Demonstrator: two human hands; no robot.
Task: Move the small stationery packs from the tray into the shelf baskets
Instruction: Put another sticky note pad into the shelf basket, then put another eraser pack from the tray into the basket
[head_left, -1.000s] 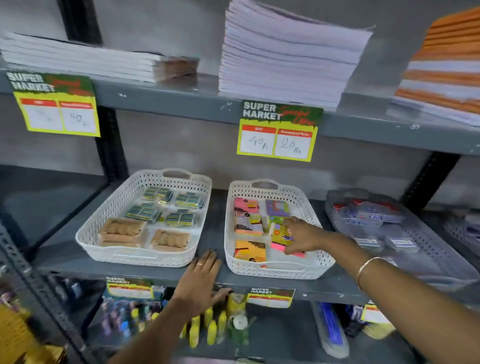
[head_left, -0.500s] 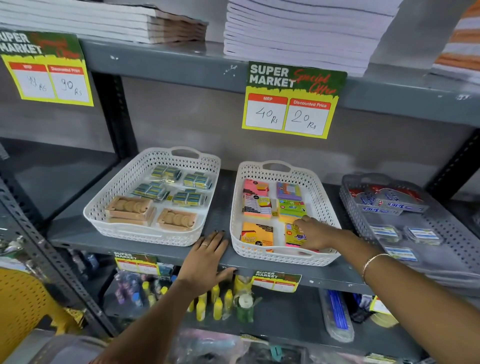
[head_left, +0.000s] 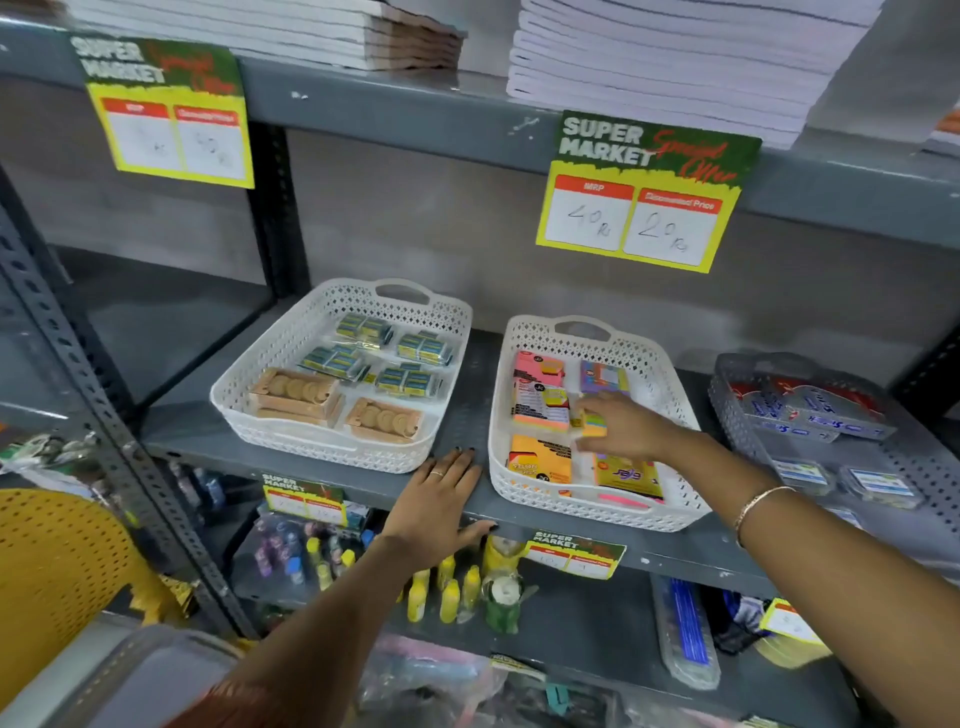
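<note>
Pack (head_left: 592, 423) of sticky notes, small, striped in yellow, green and orange, was pinched at its edges by the fingers of the right hand (head_left: 621, 426) just above the floor of the middle basket (head_left: 675, 400), among other flat packs. It looked light, stiff enough as a block to keep its shape, possibly slick if wrapped in film, so a thumb-and-finger hold across the short sides seemed best. The left hand (head_left: 439, 501) lay flat and open on the shelf edge (head_left: 363, 486), holding nothing.
</note>
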